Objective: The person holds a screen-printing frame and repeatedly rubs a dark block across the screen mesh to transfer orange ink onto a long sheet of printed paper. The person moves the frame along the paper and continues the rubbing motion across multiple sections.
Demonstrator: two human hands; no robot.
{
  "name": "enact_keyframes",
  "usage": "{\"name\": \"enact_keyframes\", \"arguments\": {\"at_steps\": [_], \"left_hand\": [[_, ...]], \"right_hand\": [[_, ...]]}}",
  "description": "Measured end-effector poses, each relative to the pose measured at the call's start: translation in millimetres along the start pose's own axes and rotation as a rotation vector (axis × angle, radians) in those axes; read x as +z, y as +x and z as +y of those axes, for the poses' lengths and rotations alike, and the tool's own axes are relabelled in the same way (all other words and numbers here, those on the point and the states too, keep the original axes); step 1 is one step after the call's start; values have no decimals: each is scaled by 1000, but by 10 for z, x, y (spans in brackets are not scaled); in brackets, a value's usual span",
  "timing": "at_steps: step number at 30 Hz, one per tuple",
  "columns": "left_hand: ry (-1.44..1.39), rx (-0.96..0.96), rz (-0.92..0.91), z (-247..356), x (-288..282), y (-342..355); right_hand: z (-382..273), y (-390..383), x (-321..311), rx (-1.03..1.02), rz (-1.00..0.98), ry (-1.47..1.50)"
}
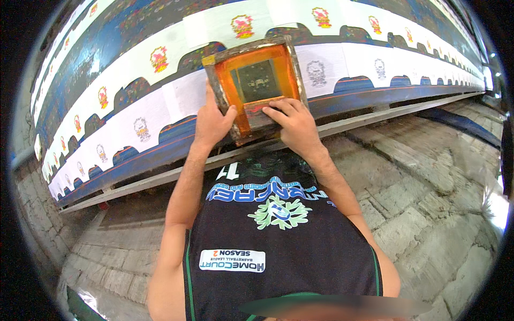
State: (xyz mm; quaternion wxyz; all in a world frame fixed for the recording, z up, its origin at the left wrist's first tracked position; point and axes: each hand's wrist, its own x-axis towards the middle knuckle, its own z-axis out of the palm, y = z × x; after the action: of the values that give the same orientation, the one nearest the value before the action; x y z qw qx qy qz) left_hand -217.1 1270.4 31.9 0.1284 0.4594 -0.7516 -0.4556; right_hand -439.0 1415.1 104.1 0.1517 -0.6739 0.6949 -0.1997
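small square wooden-framed printing screen with orange mesh and a dark stencil patch [256, 85] lying flat on the long blue-edged printing table [375, 99], over the near row of white cut fabric pieces with grey printed motifs [321, 69]. left hand [211, 123] clamped on the near-left frame corner, thumb over the top edge. right hand [294, 123] pressed flat inside the near edge, fingers closed down on what looks like a squeegee blade; too hidden to confirm. frame likely light and rigid, rough worn wood, good friction, probably ink-smeared. mesh likely taut and tearable: no fingertips through it. best hold on opposite wooden rails, level lift to avoid smearing. far row of white pieces with red and yellow motifs [243, 25] well apart. rough stone floor [417, 182] below.
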Motion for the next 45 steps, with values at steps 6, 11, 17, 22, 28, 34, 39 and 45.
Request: {"name": "enact_keyframes", "arguments": {"at_steps": [6, 11, 17, 22, 28, 34, 39, 45], "left_hand": [[-39, 6, -2, 787, 1128, 285], [-59, 0, -41, 1024, 1519, 322], [-95, -43, -84, 899, 1494, 340], [-58, 0, -39, 865, 1514, 330], [-20, -13, -40, 879, 1515, 332], [25, -79, -82, 858, 1525, 328], [30, -19, -45, 857, 1549, 340], [-2, -63, -64, 893, 1556, 348]], "right_hand": [[1054, -476, -665, 63, -23, -19], [1442, -750, -875, 42, -46, -42], [1441, -718, -821, 21, -39, 22], [1580, -563, -1027, 62, -201, 208], [1971, 266, -890, 19, -168, 135], [2086, 630, -796, 39, -224, 34], [1834, 65, -880, -8, -212, 64], [1635, -311, -1148, 97, -433, 107]]}}
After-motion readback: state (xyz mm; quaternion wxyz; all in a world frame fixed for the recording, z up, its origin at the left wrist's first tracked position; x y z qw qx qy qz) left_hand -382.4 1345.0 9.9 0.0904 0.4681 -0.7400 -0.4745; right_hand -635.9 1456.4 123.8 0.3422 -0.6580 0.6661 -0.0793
